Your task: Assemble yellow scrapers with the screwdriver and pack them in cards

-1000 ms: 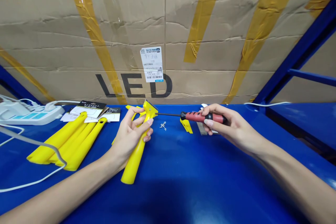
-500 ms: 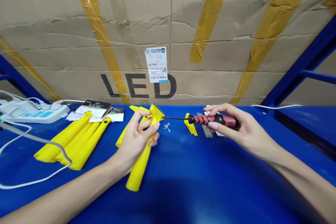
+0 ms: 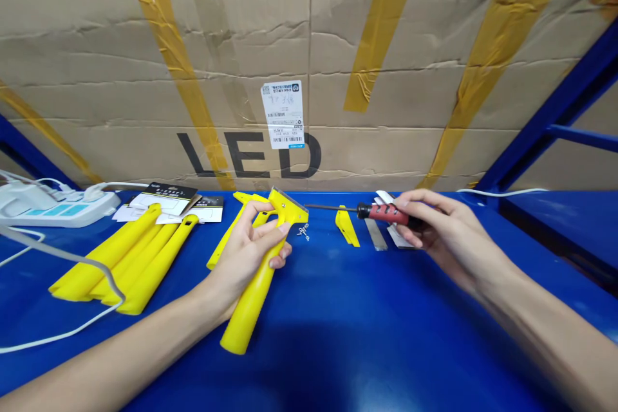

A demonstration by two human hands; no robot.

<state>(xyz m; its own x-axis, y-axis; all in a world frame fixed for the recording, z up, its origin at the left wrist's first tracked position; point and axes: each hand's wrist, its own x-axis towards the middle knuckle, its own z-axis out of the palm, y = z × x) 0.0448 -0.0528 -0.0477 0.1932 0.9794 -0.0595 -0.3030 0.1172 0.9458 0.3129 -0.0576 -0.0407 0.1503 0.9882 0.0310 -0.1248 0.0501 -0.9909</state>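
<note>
Left hand point(image 3: 255, 239): grips yellow scraper point(image 3: 252, 296) by its neck, handle angled down.
Right hand point(image 3: 434, 219): grips red-and-black screwdriver point(image 3: 383, 213); tip at the scraper head's corner, contact unclear.
Counter point(image 3: 347, 328): blue; small screws point(image 3: 304, 232) lie near the scraper head, yellow plastic piece point(image 3: 346, 228) beside flat metal strip point(image 3: 375, 234).
Left side: yellow handles point(image 3: 152, 264), white power strip point(image 3: 72, 210).
Backdrop: taped cardboard box point(image 3: 270, 19) marked "LED".

Scraper point(image 3: 262, 278) rotated in left hand point(image 3: 248, 246); head, nearly edge-on before, now shows broad face. Screwdriver point(image 3: 379, 212) tip now at head's outer corner. Right hand point(image 3: 447, 228) shifted; handle's rear, visible earlier, now hidden by fingers.
</note>
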